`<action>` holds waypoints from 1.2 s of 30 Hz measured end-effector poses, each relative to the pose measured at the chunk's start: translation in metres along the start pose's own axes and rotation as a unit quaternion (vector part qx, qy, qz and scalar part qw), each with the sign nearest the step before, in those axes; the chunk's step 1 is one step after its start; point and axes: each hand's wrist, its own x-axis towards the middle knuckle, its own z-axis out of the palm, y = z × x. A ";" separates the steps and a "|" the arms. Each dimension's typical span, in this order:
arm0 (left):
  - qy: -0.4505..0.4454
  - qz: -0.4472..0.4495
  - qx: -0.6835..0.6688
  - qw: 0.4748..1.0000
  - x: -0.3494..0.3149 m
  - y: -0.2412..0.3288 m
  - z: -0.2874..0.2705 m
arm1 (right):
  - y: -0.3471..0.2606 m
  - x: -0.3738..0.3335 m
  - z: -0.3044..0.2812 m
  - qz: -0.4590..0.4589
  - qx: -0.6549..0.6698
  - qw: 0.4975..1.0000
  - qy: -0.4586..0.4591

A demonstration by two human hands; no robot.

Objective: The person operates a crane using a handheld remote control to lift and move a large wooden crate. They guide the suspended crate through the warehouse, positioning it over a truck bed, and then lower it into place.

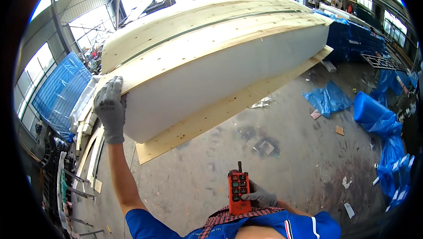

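Note:
My left hand (110, 106), in a grey work glove, reaches up to the near left corner of a large pack. Its fingers are wrapped over the edge of the top plywood panel (176, 62). Below that panel is a thick white block (211, 80), and a lower plywood sheet (198, 117) sticks out beneath it. Close to my body, my right hand (263, 196), also gloved in grey, holds an orange remote control (238, 190) upright. It has dark push buttons and a short black aerial, and my thumb lies on a lower button.
Blue-wrapped stacks (357, 38) stand at the far right. Crumpled blue plastic sheeting (328, 98), a blue film roll (370, 109) and scraps lie on the concrete floor (299, 151). Wooden strips (94, 155) and metal racks line the left side, near a blue-wrapped panel (61, 93).

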 end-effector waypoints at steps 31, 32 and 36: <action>0.021 0.066 -0.054 0.996 0.003 -0.057 0.139 | 0.065 0.131 -0.012 -0.077 -0.012 0.997 -0.009; 0.032 0.070 -0.046 0.996 0.005 -0.065 0.152 | 0.053 0.143 -0.015 -0.066 -0.022 0.998 -0.007; 0.113 0.123 -0.054 0.984 0.019 -0.067 0.200 | 0.032 0.186 -0.016 -0.087 -0.029 0.995 -0.026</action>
